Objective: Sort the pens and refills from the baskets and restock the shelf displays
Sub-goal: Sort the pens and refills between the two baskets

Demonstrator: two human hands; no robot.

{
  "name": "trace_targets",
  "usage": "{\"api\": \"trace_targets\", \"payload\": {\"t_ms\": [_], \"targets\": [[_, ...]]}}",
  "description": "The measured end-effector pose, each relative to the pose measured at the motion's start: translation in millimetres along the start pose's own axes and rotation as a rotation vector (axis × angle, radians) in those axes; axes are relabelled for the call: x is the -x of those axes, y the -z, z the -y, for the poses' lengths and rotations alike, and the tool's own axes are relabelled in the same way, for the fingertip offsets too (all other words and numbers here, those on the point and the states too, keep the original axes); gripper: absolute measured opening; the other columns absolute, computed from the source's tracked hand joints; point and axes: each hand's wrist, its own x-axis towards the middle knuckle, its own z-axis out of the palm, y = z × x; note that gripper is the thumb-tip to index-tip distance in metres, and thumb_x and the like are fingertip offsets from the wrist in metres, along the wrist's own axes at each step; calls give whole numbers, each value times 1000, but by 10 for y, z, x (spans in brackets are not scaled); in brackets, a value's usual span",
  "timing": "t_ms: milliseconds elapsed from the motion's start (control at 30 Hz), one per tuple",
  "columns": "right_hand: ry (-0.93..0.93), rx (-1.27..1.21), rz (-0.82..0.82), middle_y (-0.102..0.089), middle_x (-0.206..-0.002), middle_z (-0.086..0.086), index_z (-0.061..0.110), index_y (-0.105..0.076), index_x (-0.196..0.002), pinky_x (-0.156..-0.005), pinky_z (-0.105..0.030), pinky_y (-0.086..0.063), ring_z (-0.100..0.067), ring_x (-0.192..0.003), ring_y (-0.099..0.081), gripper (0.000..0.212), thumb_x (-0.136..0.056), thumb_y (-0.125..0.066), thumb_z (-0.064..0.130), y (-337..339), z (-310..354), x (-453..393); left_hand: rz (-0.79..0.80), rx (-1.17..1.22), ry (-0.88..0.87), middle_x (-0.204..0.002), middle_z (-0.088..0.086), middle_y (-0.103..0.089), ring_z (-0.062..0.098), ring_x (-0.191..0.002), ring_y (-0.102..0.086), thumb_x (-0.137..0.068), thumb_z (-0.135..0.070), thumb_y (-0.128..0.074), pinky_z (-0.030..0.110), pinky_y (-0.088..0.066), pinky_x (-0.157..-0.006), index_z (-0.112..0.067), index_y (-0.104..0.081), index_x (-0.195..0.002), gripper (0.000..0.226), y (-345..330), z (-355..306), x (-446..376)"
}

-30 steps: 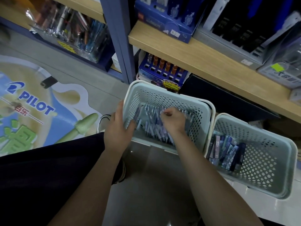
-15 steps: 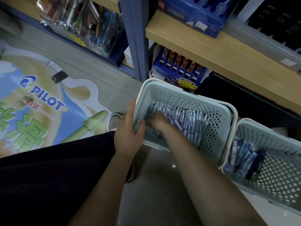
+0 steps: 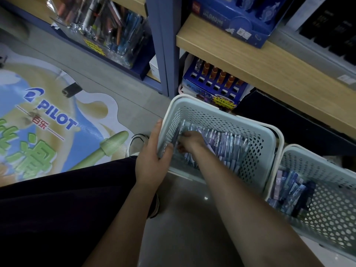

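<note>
A pale green perforated basket (image 3: 267,143) stands on the floor, filled with purple-and-clear pens (image 3: 229,143). My left hand (image 3: 152,160) grips its near-left corner, thumb over the rim and fingers along the outer wall. My right hand (image 3: 189,140) reaches down into the left end of the basket, fingers curled among the pens; what it grasps is hidden. A second basket (image 3: 331,218) at the right holds flat blue and purple refill packs (image 3: 289,189).
A wooden shelf (image 3: 269,70) runs above the baskets with blue display boxes (image 3: 237,18). Beneath it sits a blue box of orange-capped pens (image 3: 215,83). A clear case of assorted pens (image 3: 109,29) stands at upper left. My dark-clothed leg (image 3: 57,209) and shoe (image 3: 136,143) are at left.
My right hand has moved from the basket's middle to its left end and dug in among the pens. My left hand keeps its hold on the corner. The view has shifted left.
</note>
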Motion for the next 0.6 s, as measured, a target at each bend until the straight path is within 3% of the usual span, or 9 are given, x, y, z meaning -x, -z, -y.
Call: {"api": "trace_targets", "payload": {"t_ms": [133, 233, 367, 467, 533, 600], "targets": [[32, -9, -35, -75, -79, -17, 16, -65, -69, -76, -50, -61, -31, -74, -74, 22, -90, -71, 21, -28, 83, 38, -15, -15, -36, -123, 10, -61, 5, -96, -48, -98, -24, -62, 17, -36, -73, -29, -36, -155, 63, -6, -7, -3], [26, -18, -62, -75, -87, -16, 16, -63, -72, -77, -47, -62, -29, -76, -75, 20, -89, -72, 19, -45, 123, 26, -22, 2, -32, -119, 5, -60, -7, -92, -41, -98, -24, -62, 15, -34, -73, -30, -35, -155, 63, -14, 2, -4], [20, -47, -9, -75, -85, -16, 9, -67, -82, -74, -44, -63, -29, -75, -75, 11, -89, -74, 14, -57, 127, 50, -24, 12, -27, -113, -6, -51, -8, -94, -41, -97, -24, -63, 16, -34, -74, -31, -35, -154, 64, -23, 8, -18], [60, 48, 21, -72, -82, -9, 11, -68, -83, -65, -30, -58, -20, -68, -68, 13, -91, -71, 21, 17, 143, 108, -23, 14, -19, -112, -5, -53, -8, -92, -41, -98, -25, -62, 16, -34, -74, -32, -35, -154, 63, -17, 11, -12], [97, 66, 26, -71, -89, -8, 11, -71, -94, -68, -29, -54, -18, -73, -65, 12, -89, -72, 22, 134, 159, 157, -27, 9, -17, -109, -5, -51, -7, -91, -41, -98, -24, -61, 16, -34, -73, -30, -35, -155, 62, -17, 4, -3], [131, 54, 15, -70, -88, -5, 15, -71, -91, -63, -25, -49, -14, -73, -63, 6, -86, -73, 18, 290, 170, 223, -26, 14, -27, -107, -3, -52, -3, -88, -43, -99, -23, -60, 16, -34, -71, -28, -36, -155, 61, -19, -9, -1]]}}
